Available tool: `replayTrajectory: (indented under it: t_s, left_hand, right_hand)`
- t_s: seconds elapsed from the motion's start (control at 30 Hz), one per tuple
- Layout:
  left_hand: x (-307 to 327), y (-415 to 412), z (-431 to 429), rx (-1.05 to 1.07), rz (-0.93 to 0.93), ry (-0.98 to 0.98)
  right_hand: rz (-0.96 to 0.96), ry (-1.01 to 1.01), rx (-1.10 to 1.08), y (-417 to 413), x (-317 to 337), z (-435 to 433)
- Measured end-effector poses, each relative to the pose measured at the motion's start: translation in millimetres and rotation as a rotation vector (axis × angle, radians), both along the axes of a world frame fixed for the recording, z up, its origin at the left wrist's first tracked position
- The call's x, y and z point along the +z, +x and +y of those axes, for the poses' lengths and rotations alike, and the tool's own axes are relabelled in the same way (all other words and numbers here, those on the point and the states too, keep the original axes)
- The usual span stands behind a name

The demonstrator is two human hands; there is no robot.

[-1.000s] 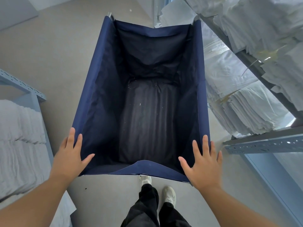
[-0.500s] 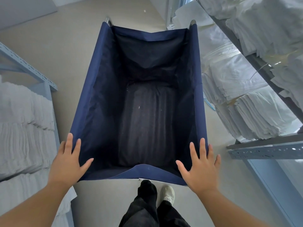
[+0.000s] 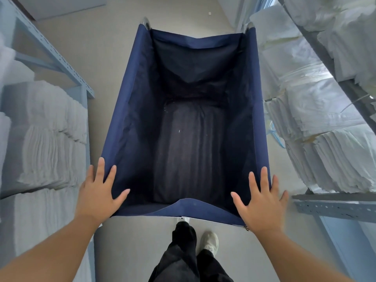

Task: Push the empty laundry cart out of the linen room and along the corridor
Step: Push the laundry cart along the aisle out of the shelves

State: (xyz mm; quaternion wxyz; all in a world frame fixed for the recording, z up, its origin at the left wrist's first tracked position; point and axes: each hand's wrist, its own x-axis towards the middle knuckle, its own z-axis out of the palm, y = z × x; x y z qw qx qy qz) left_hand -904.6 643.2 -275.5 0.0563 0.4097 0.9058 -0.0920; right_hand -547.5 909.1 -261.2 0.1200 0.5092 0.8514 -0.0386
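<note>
The laundry cart (image 3: 124, 110) is a deep navy cloth bag on a metal frame, and its inside is bare. It stands lengthwise in front of me in the aisle between two shelving racks. My left hand (image 3: 99, 193) lies flat on the cart's near left corner with fingers spread. On the near right corner my right hand (image 3: 258, 202) rests the same way, palm down and fingers apart. Neither hand wraps around the rim. My legs and shoes (image 3: 209, 241) are just behind the cart.
A blue-grey metal rack (image 3: 67, 64) with stacked white linen (image 3: 46, 139) runs close along the left. Another rack (image 3: 333, 206) with white linen piles (image 3: 325, 135) crowds the right side. Beige floor (image 3: 101, 43) opens ahead past the cart's far end.
The cart and I have moved forward down the aisle; the left rack and its linen now fill more of the left side. Both hands stay flat on the near corners.
</note>
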Motion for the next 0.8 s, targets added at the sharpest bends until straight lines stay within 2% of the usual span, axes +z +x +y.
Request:
replayTrajectory:
  t_s: [0.27, 0.57, 0.8]
  left_hand:
    - [5.2, -4.1, 10.6, 0.004, -0.020, -0.011]
    - [9.9, -17.3, 33.7, 0.023, -0.030, -0.068]
    - [12.3, -33.8, 57.2, 0.031, -0.049, -0.088]
  right_hand:
    - [-0.065, 0.046, 0.043, -13.6, -0.1, 16.7]
    - [-0.038, 0.071, 0.139, -25.1, 4.5, 44.5]
    - [-0.027, 0.042, 0.134, -34.6, 3.7, 61.9]
